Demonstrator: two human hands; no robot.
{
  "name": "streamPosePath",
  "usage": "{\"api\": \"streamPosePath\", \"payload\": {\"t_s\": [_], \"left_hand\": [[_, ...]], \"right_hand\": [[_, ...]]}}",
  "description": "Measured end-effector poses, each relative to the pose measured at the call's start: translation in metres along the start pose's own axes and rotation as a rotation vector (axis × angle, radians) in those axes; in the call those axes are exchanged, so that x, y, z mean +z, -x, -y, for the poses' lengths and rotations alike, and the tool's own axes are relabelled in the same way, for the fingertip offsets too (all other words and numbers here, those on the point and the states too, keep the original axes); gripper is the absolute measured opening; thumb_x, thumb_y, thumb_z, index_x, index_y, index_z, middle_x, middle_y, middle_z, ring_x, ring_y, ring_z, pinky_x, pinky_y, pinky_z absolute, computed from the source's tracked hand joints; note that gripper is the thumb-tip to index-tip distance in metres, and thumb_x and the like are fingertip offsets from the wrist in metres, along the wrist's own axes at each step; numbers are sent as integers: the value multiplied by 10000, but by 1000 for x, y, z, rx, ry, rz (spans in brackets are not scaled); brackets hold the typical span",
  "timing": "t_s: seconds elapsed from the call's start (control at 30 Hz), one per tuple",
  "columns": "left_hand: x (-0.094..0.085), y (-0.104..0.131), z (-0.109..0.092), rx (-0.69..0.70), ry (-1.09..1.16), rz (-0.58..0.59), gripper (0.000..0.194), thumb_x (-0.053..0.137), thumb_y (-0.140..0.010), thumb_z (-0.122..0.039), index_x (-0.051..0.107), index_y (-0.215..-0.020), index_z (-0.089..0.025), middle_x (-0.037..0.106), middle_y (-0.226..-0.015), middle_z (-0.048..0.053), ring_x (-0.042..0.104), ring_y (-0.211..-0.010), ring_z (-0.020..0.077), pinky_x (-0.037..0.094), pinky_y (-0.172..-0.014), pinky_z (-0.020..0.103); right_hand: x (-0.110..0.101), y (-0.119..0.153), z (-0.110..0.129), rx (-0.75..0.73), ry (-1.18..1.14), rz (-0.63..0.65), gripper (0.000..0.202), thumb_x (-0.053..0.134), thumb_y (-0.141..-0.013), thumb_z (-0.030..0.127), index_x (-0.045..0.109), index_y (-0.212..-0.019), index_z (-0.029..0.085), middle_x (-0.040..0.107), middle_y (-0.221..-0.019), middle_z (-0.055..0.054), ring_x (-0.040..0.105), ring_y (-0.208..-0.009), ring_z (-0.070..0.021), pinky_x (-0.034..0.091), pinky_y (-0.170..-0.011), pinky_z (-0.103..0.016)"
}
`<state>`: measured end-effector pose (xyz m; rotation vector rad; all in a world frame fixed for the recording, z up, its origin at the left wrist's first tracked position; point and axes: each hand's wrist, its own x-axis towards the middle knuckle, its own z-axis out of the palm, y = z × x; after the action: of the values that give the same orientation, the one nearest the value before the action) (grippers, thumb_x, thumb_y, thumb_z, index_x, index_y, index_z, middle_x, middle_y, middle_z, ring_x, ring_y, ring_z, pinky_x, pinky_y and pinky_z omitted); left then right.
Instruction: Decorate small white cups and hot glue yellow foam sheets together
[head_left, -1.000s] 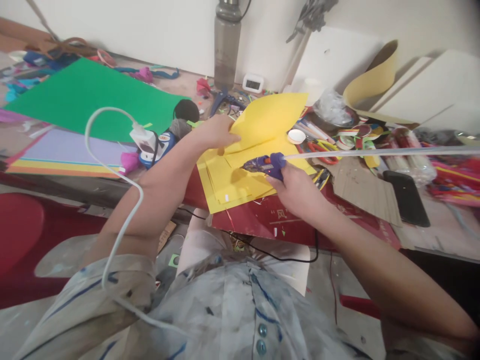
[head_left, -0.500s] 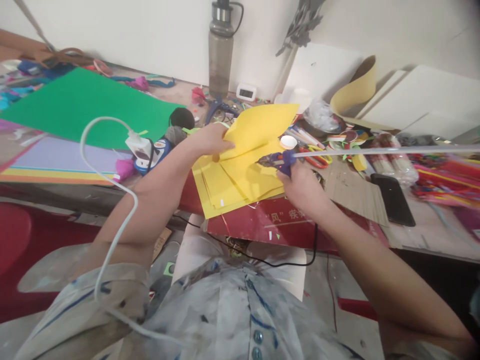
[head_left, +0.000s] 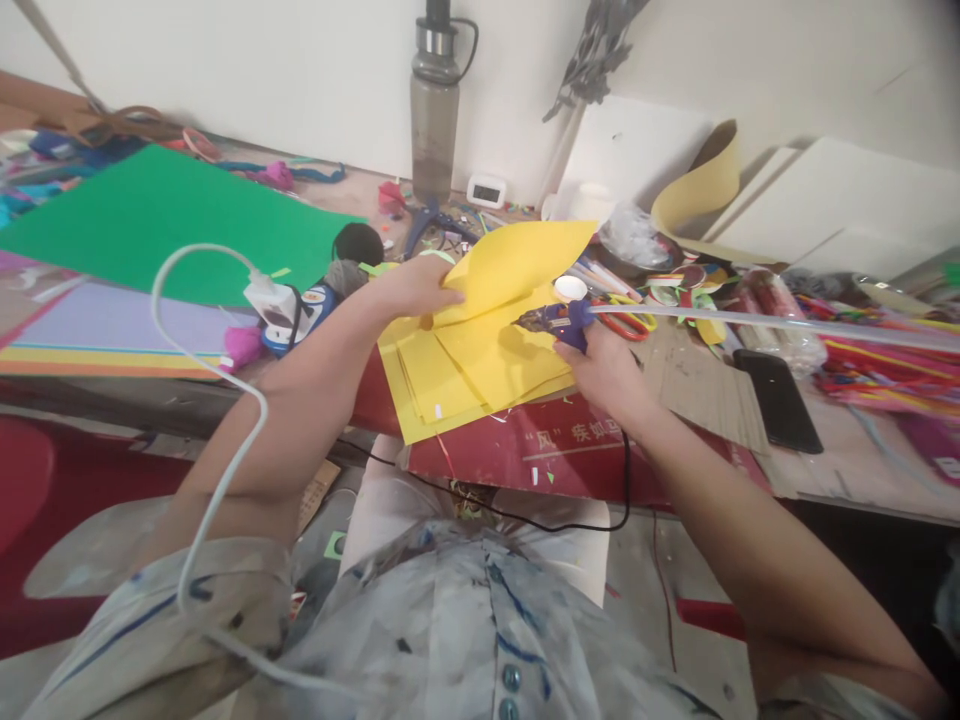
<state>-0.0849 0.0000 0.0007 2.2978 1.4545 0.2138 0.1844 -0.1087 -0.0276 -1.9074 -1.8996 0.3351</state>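
Observation:
My left hand (head_left: pixel 427 285) grips the raised flap of a yellow paper sheet (head_left: pixel 525 260), fingers closed on its left edge. Under it lie more yellow sheets (head_left: pixel 427 385), layered on a red board (head_left: pixel 487 465). A blue glue gun (head_left: pixel 566 322) is in my closed right hand (head_left: pixel 611 370), with its nozzle pointing left over the lower yellow paper. From the gun's back a long clear glue stick (head_left: pixel 720 318) runs out to the right. The black cord (head_left: pixel 525 522) hangs below the board's front edge. Whether the nozzle touches the paper I cannot tell.
Behind stand a grey water bottle (head_left: pixel 435 130) and a small white digital clock (head_left: pixel 487 191). On the left lie a green sheet (head_left: pixel 187 220) and a power strip with a white plug (head_left: pixel 277 305). Right are scissors (head_left: pixel 626 320), a black phone (head_left: pixel 778 400) and pipe cleaners (head_left: pixel 892 365).
The view has shifted slightly. Both hands keep their hold, the left on the lifted yellow flap and the right on the glue gun. The glue stick's far end has dipped a little.

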Motion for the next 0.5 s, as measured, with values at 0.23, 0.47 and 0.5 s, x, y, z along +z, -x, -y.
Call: {"api": "streamPosePath", "payload": {"t_s": [0.23, 0.47, 0.5], "left_hand": [[2, 0, 3, 31, 30, -34, 412, 601, -838, -395, 775, -1142, -179, 781, -1100, 84, 697, -1157, 297, 532, -1004, 339], [2, 0, 2, 41, 51, -30, 406, 606, -828, -381, 773, -1133, -173, 778, -1129, 89, 708, -1115, 289, 537, -980, 338], [1, 0, 1, 41, 45, -23, 413, 605, -826, -379, 771, -1140, -168, 777, -1139, 92, 712, -1100, 285, 537, -974, 338]], "right_hand": [[11, 11, 13, -113, -55, 20, 479, 546, -958, 269, 580, -1399, 84, 704, -1314, -236, 662, -1246, -383, 511, -1056, -504], [9, -1, 15, 35, 49, -6, 466, 563, -953, 237, 592, -1372, 36, 713, -1262, -281, 683, -1198, -420, 523, -1036, -545], [11, 2, 18, 8, 32, -4, 452, 560, -958, 241, 598, -1368, 53, 720, -1258, -268, 688, -1194, -408, 528, -1033, -532]]}}
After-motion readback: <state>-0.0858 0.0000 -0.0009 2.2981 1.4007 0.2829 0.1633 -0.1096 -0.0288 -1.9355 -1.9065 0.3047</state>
